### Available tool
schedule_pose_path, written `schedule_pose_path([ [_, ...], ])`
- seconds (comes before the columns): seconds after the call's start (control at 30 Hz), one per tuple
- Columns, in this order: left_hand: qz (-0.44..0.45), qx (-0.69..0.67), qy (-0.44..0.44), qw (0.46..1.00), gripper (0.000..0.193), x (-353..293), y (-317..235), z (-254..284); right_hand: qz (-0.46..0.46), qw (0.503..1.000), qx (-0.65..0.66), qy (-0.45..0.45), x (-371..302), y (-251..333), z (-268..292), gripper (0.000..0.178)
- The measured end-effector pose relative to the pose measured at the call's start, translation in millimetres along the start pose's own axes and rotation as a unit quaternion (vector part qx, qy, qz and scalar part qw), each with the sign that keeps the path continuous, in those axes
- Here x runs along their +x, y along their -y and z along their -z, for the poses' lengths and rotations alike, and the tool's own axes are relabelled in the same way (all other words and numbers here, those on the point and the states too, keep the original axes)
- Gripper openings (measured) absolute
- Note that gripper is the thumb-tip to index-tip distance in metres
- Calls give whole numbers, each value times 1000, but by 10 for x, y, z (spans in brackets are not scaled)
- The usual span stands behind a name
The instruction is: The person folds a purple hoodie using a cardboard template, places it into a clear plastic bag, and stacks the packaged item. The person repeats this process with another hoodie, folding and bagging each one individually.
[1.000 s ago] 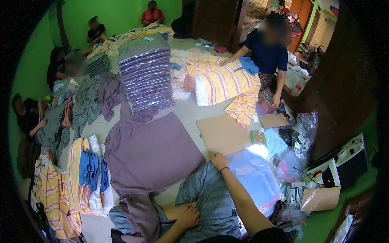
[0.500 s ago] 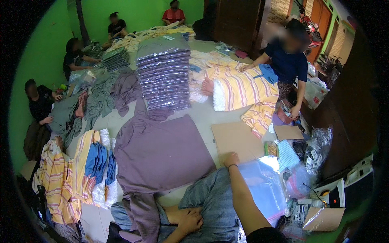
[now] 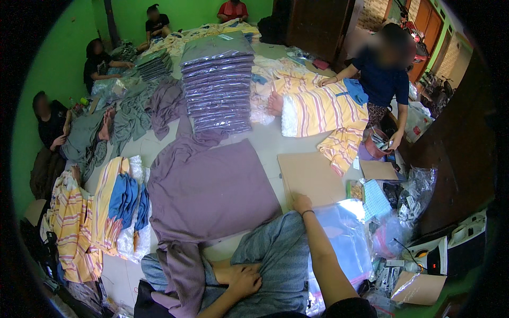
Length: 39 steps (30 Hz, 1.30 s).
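My left hand [image 3: 245,282] lies loosely over my crossed bare leg, with its fingers stretched out and nothing held. My right hand [image 3: 302,203], its arm reaching forward past my knee, closes on the near edge of a flat brown cardboard sheet [image 3: 310,177]. The fingertips are partly hidden there. A mauve knit garment [image 3: 217,196] is spread on the floor in front of me, one part of it draped over my leg. Clear plastic bags [image 3: 342,241] lie in a flat pile under and beside my right forearm.
A tall stack of bagged mauve garments [image 3: 217,87] stands beyond the spread garment. Yellow striped cloths [image 3: 74,233] lie at left. At right, a person handles a reddish tub [image 3: 375,146], with a striped garment [image 3: 323,111] across the legs. Several other people sit along the green wall.
My right hand has shifted slightly at the cardboard edge, and the view has tilted a little. The person at right has moved a hand at the tub, which now shows more fully.
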<state>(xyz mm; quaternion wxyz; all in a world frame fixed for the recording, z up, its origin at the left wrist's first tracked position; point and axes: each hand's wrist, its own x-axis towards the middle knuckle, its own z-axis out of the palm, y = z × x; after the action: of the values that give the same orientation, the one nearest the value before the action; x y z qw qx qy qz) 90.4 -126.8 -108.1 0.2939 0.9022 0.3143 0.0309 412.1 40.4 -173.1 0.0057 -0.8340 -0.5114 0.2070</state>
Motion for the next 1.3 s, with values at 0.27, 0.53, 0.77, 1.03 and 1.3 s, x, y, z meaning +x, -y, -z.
schedule_pose_path([
  [0.27,-53,-6,-103,993,20,-3,2,31,-2,951,178,-254,-383,128,272,19],
  [0.53,-34,-158,-96,982,21,-65,55,52,133,880,244,-384,-972,141,699,12],
  [0.77,145,-609,-238,743,36,75,102,114,347,878,135,-301,-2022,464,749,10],
  [1.03,157,-734,-267,605,42,153,46,268,525,835,136,-93,-2884,1058,184,45],
  [1.3,236,-695,-247,632,42,-50,145,630,486,861,66,-133,-2503,654,359,43],
])
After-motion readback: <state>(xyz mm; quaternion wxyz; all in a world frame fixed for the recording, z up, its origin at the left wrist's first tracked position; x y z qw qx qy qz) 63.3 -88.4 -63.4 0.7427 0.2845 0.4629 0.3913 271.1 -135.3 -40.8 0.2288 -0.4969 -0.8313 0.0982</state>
